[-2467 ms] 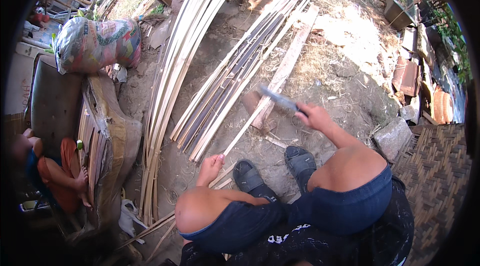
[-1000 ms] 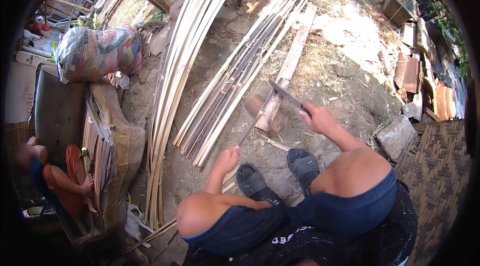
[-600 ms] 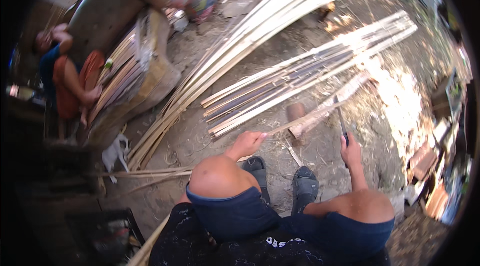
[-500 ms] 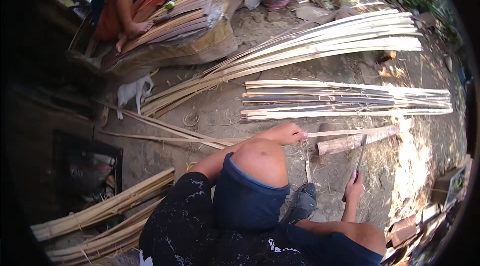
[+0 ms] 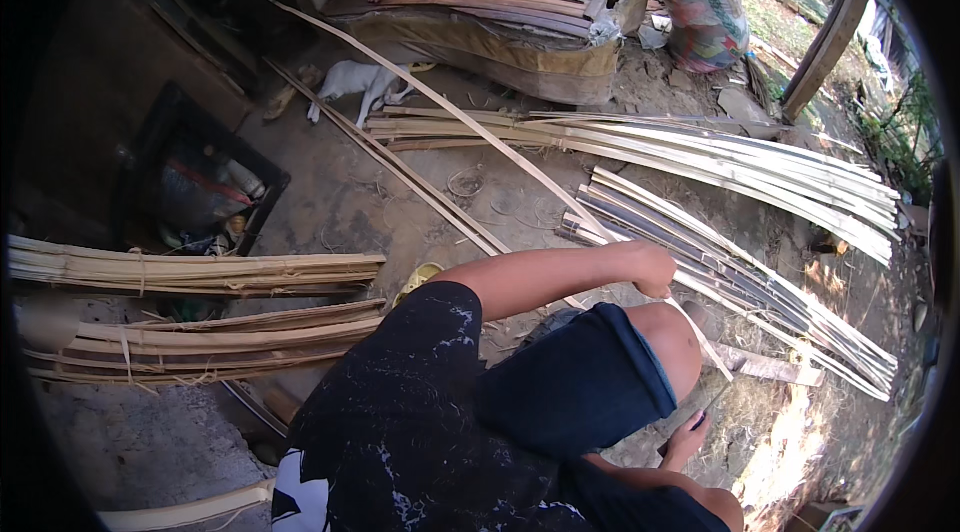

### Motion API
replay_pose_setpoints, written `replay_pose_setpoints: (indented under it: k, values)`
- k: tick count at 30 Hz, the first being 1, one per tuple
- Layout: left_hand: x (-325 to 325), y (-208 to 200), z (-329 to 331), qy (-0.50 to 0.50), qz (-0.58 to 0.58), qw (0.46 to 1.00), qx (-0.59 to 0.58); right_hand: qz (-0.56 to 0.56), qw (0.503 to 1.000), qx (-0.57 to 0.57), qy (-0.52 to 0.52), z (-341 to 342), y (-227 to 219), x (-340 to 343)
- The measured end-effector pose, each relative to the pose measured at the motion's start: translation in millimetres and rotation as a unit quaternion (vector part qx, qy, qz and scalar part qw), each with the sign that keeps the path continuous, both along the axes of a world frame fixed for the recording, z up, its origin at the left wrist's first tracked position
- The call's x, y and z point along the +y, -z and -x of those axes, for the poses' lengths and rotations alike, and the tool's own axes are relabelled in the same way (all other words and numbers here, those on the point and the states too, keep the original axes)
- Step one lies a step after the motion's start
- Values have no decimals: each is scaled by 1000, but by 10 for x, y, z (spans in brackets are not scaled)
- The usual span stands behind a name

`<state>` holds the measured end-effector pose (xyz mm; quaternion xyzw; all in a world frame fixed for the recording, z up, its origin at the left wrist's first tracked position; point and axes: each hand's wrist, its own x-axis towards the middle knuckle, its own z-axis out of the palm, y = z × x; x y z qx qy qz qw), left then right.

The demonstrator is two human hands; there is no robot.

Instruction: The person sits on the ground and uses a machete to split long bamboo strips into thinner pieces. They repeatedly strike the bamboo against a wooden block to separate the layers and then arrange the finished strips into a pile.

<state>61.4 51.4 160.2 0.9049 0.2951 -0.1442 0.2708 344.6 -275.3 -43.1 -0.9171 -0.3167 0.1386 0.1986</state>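
Head view: from here I see the left hand [image 5: 652, 269] clamped on a long strip [image 5: 550, 184], the right hand [image 5: 684, 442] closed round a knife [image 5: 703, 420] near the strip's end.

Head-worn fisheye, looking down, near the dark shirt [image 5: 400, 402] at lower centre, farther from the couch [image 5: 540, 62] at top.

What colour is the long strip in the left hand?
Pale tan; the strip in the left hand shows best in the head view.

text: none readable | numbers: none readable | signs: none readable
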Motion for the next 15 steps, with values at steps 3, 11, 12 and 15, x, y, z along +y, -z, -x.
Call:
replay_pose_setpoints:
  k: [3, 11, 12, 15]
  values:
    - [155, 305, 754, -19, 4, 999, 30, -16, 1000, 2, -12, 65, -3, 17]
    - [388, 773, 2741, -229, -55, 966, 107, -30, 999, 6, -13, 39, 85, -53]
    - [335, 972, 2978, -307, -74, 944, 100, -16, 1000, 19, -15, 128, 18, -39]
    - [156, 1543, 3199, -657, 89, 743, -88, -6, 998, -29, -60, 40, 168, -130]
